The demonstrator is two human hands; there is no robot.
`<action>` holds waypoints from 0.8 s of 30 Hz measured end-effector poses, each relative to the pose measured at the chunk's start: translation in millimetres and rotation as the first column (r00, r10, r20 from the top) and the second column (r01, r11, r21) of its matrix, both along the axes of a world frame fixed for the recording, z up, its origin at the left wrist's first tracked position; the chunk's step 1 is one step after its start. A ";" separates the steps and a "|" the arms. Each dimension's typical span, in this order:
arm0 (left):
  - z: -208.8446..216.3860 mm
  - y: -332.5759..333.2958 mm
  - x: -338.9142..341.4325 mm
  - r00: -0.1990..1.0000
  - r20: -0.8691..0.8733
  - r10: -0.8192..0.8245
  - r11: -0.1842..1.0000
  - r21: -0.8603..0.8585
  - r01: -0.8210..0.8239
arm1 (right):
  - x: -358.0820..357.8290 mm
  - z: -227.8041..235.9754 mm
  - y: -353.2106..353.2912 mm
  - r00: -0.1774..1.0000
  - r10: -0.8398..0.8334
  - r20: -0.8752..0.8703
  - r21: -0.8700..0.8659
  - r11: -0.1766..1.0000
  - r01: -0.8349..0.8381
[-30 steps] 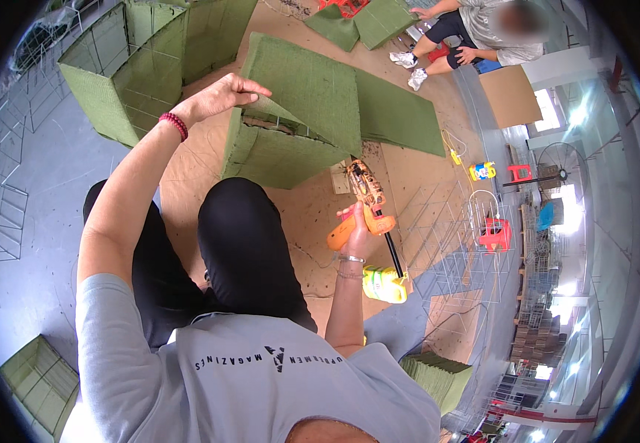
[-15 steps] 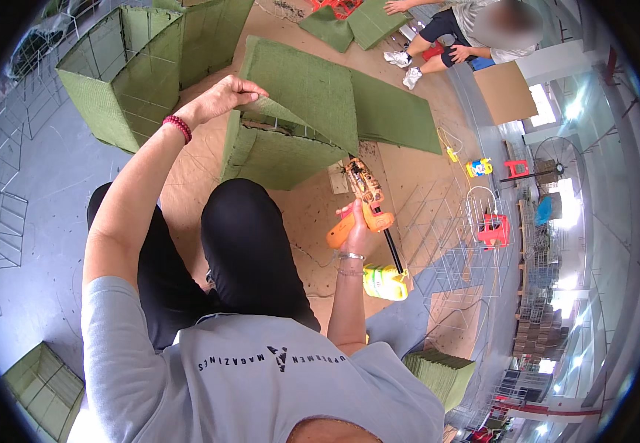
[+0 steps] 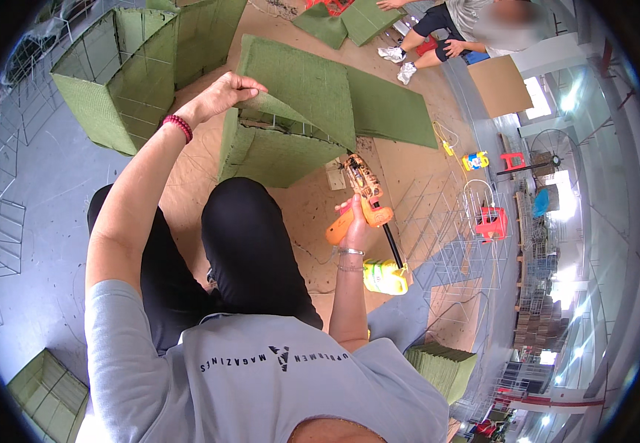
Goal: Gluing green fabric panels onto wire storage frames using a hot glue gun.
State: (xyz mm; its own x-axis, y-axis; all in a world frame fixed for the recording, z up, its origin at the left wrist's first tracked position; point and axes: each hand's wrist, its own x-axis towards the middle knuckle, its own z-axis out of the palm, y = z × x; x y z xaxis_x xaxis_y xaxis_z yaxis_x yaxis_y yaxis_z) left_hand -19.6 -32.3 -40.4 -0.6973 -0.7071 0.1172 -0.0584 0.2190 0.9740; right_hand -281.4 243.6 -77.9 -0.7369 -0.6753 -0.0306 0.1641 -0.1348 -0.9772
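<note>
My left hand (image 3: pixel 224 94), with a red beaded bracelet at the wrist, pinches the near left corner of a green woven sheet (image 3: pixel 298 77). That corner is raised off the rim of a green-covered wire-frame box (image 3: pixel 279 156), so the open gap and some wires show beneath it. My right hand (image 3: pixel 357 227) is wrapped round the handle of an orange glue gun (image 3: pixel 364 181). A black glue stick (image 3: pixel 391 244) sticks out of the gun's back end. The gun's dark-stained nozzle end is at the box's near right corner; whether it touches is too small to tell.
Another green panel (image 3: pixel 390 107) lies right of the box. Green wire-frame boxes (image 3: pixel 84 96) stand at the left. A yellow jug (image 3: pixel 384 277) is beside my right forearm. Bare wire frames (image 3: pixel 445 229) and a red stool (image 3: pixel 491 223) are to the right. Another person (image 3: pixel 445 29) sits far off.
The whole view has shifted slightly. Both hands keep nearly the same places, the left on the sheet's corner and the right on the glue gun.
</note>
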 end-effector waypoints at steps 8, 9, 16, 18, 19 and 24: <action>-0.2 -2.0 -0.7 1.000 0.001 0.004 1.000 0.009 -0.004 | 5.0 4.5 -3.2 0.998 -0.062 -0.002 -0.009 0.998 0.062; 0.0 -2.6 -0.6 1.000 0.005 0.003 1.000 0.026 -0.003 | 3.5 3.2 -2.7 0.998 -0.061 -0.002 -0.007 0.998 0.061; -6.6 -5.5 -0.4 0.999 0.000 0.052 0.998 -0.025 -0.052 | 8.3 4.9 -2.0 0.998 -0.055 -0.002 0.017 0.998 0.055; -6.7 -5.1 -2.6 0.998 -0.021 0.053 0.998 -0.042 -0.054 | 4.3 1.2 0.5 0.998 -0.060 -0.019 0.021 0.998 0.060; -6.6 -4.7 -4.4 0.998 -0.022 0.050 0.998 -0.043 -0.051 | -0.6 -4.3 2.1 0.999 -0.046 -0.006 0.019 0.999 0.047; -5.9 -3.3 -3.1 0.999 -0.004 0.044 0.999 -0.005 -0.044 | 11.9 -2.2 1.2 1.000 -0.005 -0.006 0.002 1.000 0.005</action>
State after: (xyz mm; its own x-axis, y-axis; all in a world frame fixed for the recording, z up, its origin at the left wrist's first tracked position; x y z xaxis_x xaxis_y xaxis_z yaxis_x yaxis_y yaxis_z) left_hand -22.6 -35.5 -46.3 -0.6654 -0.7362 0.1232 -0.0647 0.2212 0.9731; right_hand -269.4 244.7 -80.1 -0.7404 -0.6716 -0.0277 0.1577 -0.1335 -0.9784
